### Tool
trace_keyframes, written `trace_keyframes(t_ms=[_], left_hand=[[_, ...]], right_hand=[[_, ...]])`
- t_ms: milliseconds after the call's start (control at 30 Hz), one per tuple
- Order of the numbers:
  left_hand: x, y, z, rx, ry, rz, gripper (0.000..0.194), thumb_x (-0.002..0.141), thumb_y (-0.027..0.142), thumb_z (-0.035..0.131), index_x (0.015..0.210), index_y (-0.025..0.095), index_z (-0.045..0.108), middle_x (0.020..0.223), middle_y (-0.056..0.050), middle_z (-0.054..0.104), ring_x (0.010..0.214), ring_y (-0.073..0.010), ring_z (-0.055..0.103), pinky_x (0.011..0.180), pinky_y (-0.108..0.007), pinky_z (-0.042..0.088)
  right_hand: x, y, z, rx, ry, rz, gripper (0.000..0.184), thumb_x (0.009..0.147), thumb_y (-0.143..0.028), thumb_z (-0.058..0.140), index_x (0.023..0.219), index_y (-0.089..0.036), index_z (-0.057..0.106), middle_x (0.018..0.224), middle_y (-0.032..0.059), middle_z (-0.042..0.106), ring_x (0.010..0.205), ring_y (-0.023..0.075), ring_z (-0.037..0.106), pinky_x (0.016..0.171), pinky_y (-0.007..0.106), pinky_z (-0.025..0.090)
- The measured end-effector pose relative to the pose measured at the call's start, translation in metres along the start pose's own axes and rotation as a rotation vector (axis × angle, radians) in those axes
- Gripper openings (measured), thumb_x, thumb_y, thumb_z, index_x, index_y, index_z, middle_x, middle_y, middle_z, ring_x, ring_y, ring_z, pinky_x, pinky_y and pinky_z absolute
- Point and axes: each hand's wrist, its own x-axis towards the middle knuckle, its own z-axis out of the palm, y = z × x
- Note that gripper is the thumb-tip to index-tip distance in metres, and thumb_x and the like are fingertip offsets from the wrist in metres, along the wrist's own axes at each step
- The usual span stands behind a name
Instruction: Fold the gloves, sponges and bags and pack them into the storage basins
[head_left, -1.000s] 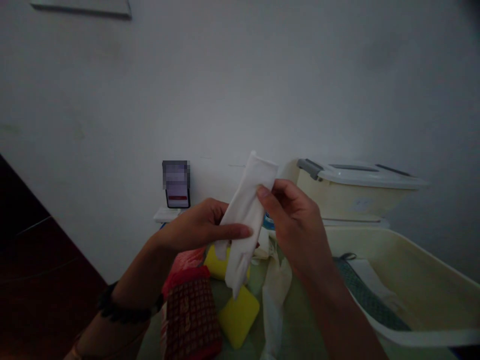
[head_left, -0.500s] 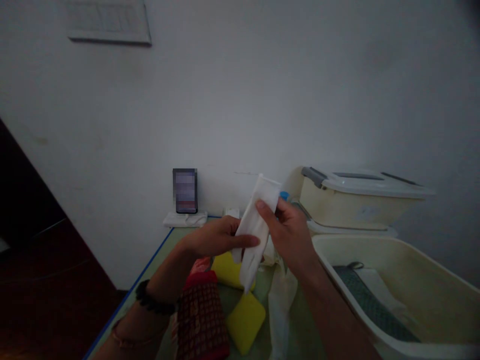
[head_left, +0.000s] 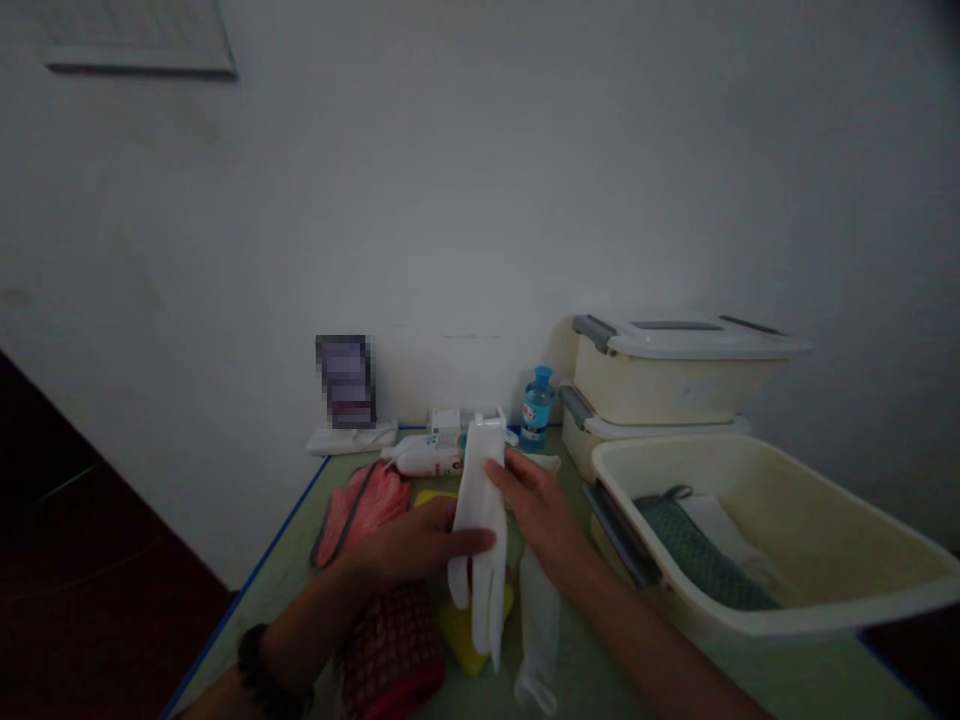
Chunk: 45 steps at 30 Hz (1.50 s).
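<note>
Just behind white glove (head_left: 480,495) pinched by left hand (head_left: 412,547), right hand (head_left: 538,505): half-hidden yellow item (head_left: 459,635).

White glove (head_left: 477,502) — cuff upward, fingers down — in both hands (head_left: 416,545) (head_left: 544,515)

Dim, flat light greys a wall (head_left: 480,200).
The lower left falls near black; soft blur dulls detail, pixelation masks a screen (head_left: 349,382).

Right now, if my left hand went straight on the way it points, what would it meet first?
Past the glove it holds, your left hand would probably meet your right hand first, though their depths are hard to compare.
</note>
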Motion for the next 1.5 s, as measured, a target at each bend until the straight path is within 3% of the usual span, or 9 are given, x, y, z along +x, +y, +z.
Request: trace_keyframes(t_ms=[267,467,667,833,1033,1167,1267,1367,1500], left_hand=[[0.001,-0.006,0.003,0.085,0.006,-0.019,0.035,0.078,0.047,0.061,0.085,0.013,0.064,0.079,-0.003,0.067,0.069,-0.0152,0.059,0.064,-0.025,0.046],[-0.004,-0.006,0.009,0.080,-0.038,-0.038,0.035,0.078,0.046,0.063,0.090,0.013,0.062,0.077,-0.001,0.065,0.064,-0.0122,0.055,0.059,-0.022,0.044],[-0.006,-0.009,0.005,-0.018,-0.040,-0.046,0.031,0.078,0.043,0.064,0.088,0.014,0.061,0.075,0.000,0.062,0.065,-0.0115,0.053,0.060,-0.022,0.043],[-0.007,-0.006,0.001,-0.088,-0.114,0.000,0.044,0.064,0.033,0.076,0.101,0.017,0.058,0.084,0.001,0.063,0.074,-0.0143,0.056,0.066,-0.024,0.046],[-0.013,-0.006,-0.001,0.117,-0.042,-0.025,0.026,0.079,0.038,0.062,0.089,0.014,0.060,0.077,0.001,0.061,0.066,-0.0117,0.053,0.059,-0.020,0.043],[-0.015,-0.006,0.000,0.108,-0.138,0.039,0.025,0.085,0.039,0.055,0.090,0.014,0.061,0.088,-0.003,0.065,0.081,-0.0160,0.059,0.073,-0.025,0.047],[-0.015,-0.006,0.002,-0.023,-0.189,-0.019,0.027,0.087,0.041,0.052,0.091,0.015,0.058,0.087,-0.005,0.068,0.078,-0.0168,0.064,0.070,-0.027,0.049],[-0.014,-0.005,0.002,-0.122,-0.163,-0.064,0.029,0.079,0.040,0.064,0.093,0.017,0.053,0.077,-0.001,0.068,0.064,-0.0141,0.064,0.056,-0.023,0.048],[-0.012,-0.007,-0.002,-0.103,-0.175,-0.078,0.028,0.070,0.034,0.074,0.083,0.014,0.060,0.070,0.001,0.068,0.061,-0.0110,0.062,0.057,-0.019,0.049]], right_hand=[[-0.024,0.025,-0.009,0.040,0.070,-0.014,0.023,0.080,-0.041,0.058,0.075,-0.018,0.060,0.071,0.0001,0.058,0.068,0.0149,0.053,0.061,0.026,0.044],[-0.026,0.024,-0.018,0.068,0.088,-0.025,0.024,0.085,-0.040,0.053,0.077,-0.019,0.060,0.069,-0.0012,0.058,0.065,0.0135,0.053,0.059,0.024,0.042],[-0.031,0.020,-0.018,0.144,-0.062,-0.055,0.022,0.085,-0.033,0.057,0.104,-0.023,0.062,0.094,0.0029,0.068,0.087,0.0171,0.062,0.076,0.029,0.048],[-0.035,0.019,-0.013,0.251,-0.079,-0.002,0.033,0.086,-0.030,0.055,0.119,-0.024,0.054,0.103,0.0040,0.070,0.086,0.0172,0.065,0.075,0.030,0.051],[-0.034,0.013,-0.011,0.346,-0.045,0.044,0.030,0.081,-0.030,0.061,0.111,-0.024,0.058,0.095,0.0020,0.073,0.086,0.0170,0.067,0.079,0.030,0.051],[-0.033,0.015,-0.012,0.335,-0.058,0.060,0.026,0.081,-0.032,0.061,0.105,-0.022,0.061,0.090,0.0013,0.072,0.081,0.0158,0.066,0.072,0.027,0.051],[-0.031,0.018,-0.014,0.279,0.010,0.078,0.025,0.082,-0.037,0.059,0.100,-0.020,0.064,0.088,0.0020,0.072,0.081,0.0177,0.066,0.068,0.028,0.050],[-0.029,0.021,-0.016,0.307,0.118,0.066,0.026,0.082,-0.039,0.059,0.099,-0.021,0.065,0.094,0.0026,0.071,0.090,0.0197,0.064,0.075,0.031,0.051],[-0.030,0.023,-0.015,0.413,0.202,0.071,0.024,0.081,-0.038,0.061,0.101,-0.024,0.063,0.098,0.0015,0.071,0.094,0.0199,0.064,0.084,0.033,0.049]])
